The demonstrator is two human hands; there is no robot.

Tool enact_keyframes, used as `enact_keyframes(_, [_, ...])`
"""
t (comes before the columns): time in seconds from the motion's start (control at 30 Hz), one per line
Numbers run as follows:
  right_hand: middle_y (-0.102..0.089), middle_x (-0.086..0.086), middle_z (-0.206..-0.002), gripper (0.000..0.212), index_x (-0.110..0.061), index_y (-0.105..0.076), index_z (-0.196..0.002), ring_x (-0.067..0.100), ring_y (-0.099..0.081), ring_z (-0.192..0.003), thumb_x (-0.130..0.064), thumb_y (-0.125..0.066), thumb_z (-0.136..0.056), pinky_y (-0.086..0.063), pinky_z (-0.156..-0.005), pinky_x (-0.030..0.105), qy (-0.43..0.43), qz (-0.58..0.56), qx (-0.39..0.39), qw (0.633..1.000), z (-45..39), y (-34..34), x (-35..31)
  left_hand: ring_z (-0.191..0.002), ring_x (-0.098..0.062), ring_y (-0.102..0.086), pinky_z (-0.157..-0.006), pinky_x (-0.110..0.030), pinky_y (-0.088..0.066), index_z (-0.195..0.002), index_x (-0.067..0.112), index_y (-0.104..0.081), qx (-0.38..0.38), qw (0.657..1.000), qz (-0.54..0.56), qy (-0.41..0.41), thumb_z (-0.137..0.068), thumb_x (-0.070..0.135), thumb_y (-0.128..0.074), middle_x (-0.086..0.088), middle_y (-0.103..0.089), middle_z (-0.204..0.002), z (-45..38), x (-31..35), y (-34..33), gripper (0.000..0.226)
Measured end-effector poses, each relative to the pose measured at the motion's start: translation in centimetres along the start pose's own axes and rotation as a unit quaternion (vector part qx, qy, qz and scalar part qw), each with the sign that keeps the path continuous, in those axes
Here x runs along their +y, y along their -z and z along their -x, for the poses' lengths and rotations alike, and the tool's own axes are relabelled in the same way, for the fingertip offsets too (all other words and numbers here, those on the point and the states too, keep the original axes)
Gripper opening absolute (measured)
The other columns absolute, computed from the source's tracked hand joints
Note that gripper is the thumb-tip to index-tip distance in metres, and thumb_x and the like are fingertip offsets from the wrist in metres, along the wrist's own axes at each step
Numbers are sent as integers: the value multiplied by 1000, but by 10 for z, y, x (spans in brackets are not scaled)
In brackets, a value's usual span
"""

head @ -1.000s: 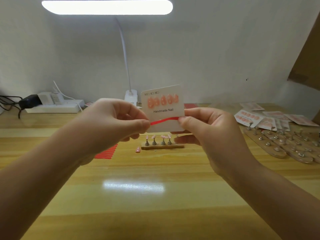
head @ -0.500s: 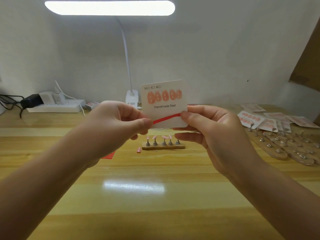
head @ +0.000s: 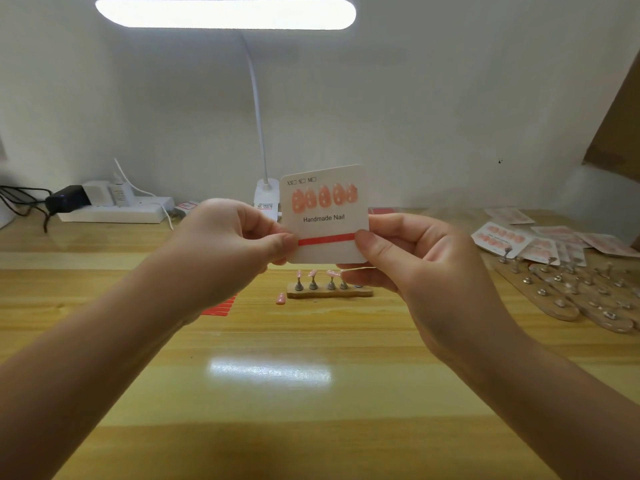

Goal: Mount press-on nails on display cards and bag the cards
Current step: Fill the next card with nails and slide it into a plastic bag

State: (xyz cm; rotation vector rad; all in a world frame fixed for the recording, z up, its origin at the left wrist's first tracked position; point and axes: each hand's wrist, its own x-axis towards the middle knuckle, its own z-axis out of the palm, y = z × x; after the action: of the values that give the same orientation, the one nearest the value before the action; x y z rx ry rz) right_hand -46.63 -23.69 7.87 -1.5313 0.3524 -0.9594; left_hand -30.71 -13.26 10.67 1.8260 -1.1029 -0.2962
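While both hands pinch it upright at chest height, we note the display card [head: 325, 216] sits between them, red strip [head: 326, 239] running left to right. Left hand [head: 225, 251] closes on the strip's end; right hand [head: 412, 265] closes on the card's edge. Remaining nails wait on the wooden stand [head: 329, 289] directly below, on the wooden desk [head: 277, 427]. Lamp [head: 225, 13] overhead.

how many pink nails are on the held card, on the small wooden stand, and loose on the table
On the card: 5
On the stand: 3 show clearly; the right hand hides its far end
Loose nail on the table: 1
Total: 9 visible
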Motion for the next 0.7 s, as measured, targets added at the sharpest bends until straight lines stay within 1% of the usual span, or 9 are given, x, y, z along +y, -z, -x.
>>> enact_keyframes(0.1, [-76,-2,-88,14,-10,-70,-100,22,-73,-73,-5,-62,-90,-60,-67,28,3,3,-4,1000,1,0,1,-52,4,-56,-56,-19,-42,-72,21,-69,-2,1000,-15,0,-86,24,-68,15,-68,-61,0,0,-1,14])
enact_keyframes(0.2, [-76,0,-88,13,-9,-70,-100,23,-74,-75,-5,-62,-90,-60,-69,30,4,1,-7,1000,2,-1,2,-51,1,-55,-57,-21,-45,-71,21,-68,-2,1000,-26,4,-87,24,-67,14,-68,-61,0,1,-1,17])
enact_keyframes(0.33, [-76,-1,-89,13,-10,-70,-100,21,-74,-77,-6,-62,-90,-60,-69,29,21,7,-13,1000,4,-2,3,-62,-16,-57,-64,-32,-51,-69,20,-69,4,1000,-30,3,-86,24,-68,2,-69,-64,1,1,-2,18])
enact_keyframes(0.4, [-76,-2,-89,13,-11,-70,-99,21,-74,-77,-6,-62,-90,-60,-70,29,30,12,-16,999,5,-3,3,-62,-15,-57,-64,-34,-51,-68,19,-69,3,1000,-29,5,-86,25,-69,3,-69,-63,0,0,-2,18])
enact_keyframes(0.43, [-76,-2,-90,14,-12,-70,-99,21,-74,-78,-6,-62,-89,-60,-70,29,33,13,-18,999,5,-3,4,-59,-11,-58,-61,-31,-50,-68,19,-69,-1,1000,-26,9,-85,25,-69,6,-69,-62,0,0,-1,18])
enact_keyframes(0.5, [-76,-2,-90,14,-13,-70,-98,21,-73,-78,-7,-62,-89,-60,-70,29,35,8,-21,999,5,-3,4,-51,0,-57,-50,-17,-45,-70,17,-70,-14,1000,-12,18,-83,25,-71,11,-68,-60,-2,0,-1,15])
enact_keyframes(0.57, [-76,0,-90,14,-12,-70,-98,23,-73,-78,-7,-62,-88,-60,-70,28,24,-11,-21,999,5,-2,5,-50,2,-58,-43,-10,-42,-72,16,-70,-23,999,9,28,-82,25,-71,11,-68,-60,-3,-1,0,14])
enact_keyframes(0.63, [-76,1,-91,15,-10,-69,-100,24,-73,-79,-6,-61,-88,-60,-70,28,8,-32,-20,999,4,-1,5,-51,0,-60,-44,-10,-44,-76,16,-69,-33,998,26,41,-82,27,-71,9,-69,-61,-3,-2,-1,13])
enact_keyframes(0.7, [-76,2,-91,16,-7,-68,-102,24,-73,-80,-5,-60,-88,-60,-70,28,-5,-49,-11,999,2,0,5,-54,-3,-63,-47,-17,-50,-83,16,-66,-41,997,33,58,-77,35,-72,4,-70,-65,-4,-2,-2,21])
